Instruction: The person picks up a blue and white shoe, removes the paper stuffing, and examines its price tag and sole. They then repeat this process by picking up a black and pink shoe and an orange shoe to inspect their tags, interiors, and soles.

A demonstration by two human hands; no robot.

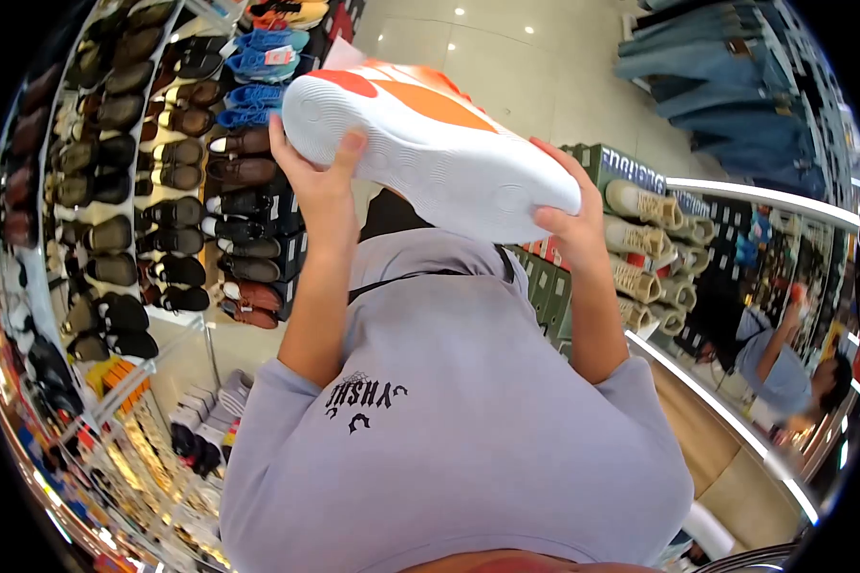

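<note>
A sneaker [430, 162] with a white ridged sole and an orange and red side is held up before me, its sole tilted toward the camera. My left hand [322, 181] grips the left end, the thumb pressed on the sole. At the other end, my right hand [575, 215] is wrapped round the shoe, thumb on the sole and fingers over the orange upper. Most of the upper is turned away from view. A pale tag or paper flap [342, 53] sticks up behind the left end.
Rows of dark shoes [177, 201] fill the racks on the left, with blue sneakers [258, 67] at the top. Beige high-top shoes [640, 234] and green boxes [549, 291] stand to the right. Jeans [736, 86] hang beyond. A mirror [784, 315] reflects a person.
</note>
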